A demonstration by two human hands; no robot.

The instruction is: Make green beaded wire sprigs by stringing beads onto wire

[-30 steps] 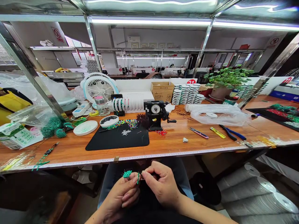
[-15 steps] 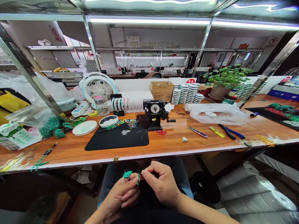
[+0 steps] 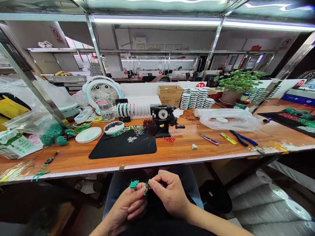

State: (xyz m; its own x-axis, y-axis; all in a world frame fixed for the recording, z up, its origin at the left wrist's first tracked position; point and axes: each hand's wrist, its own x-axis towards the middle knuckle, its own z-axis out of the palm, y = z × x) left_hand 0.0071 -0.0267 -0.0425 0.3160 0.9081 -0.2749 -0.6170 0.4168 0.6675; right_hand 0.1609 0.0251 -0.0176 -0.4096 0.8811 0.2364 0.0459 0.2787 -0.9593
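Over my lap, just in front of the table's edge, both hands are held close together. My left hand [image 3: 133,202] is closed around a bunch of thin dark stems with turquoise-green bead-like heads [image 3: 134,184], which stick up above the index finger. Between its thumb and fingertip is a short green strand [image 3: 145,189]. My right hand [image 3: 171,194] pinches thumb against index finger right beside that strand. Whatever lies in this pinch is too small to make out. The fingertips of the two hands are almost touching.
On the table, a black mat [image 3: 125,147] carries colourful beads [image 3: 136,129]. Behind it stands a black hand-cranked winder [image 3: 162,119] with white spools [image 3: 141,109]. To the right lie snips [image 3: 208,139], a yellow tool [image 3: 228,138] and blue-handled pliers [image 3: 243,137].
The view has shifted very slightly. Both hands keep nearly the same pose, with the right fingertips moved a touch to the left.
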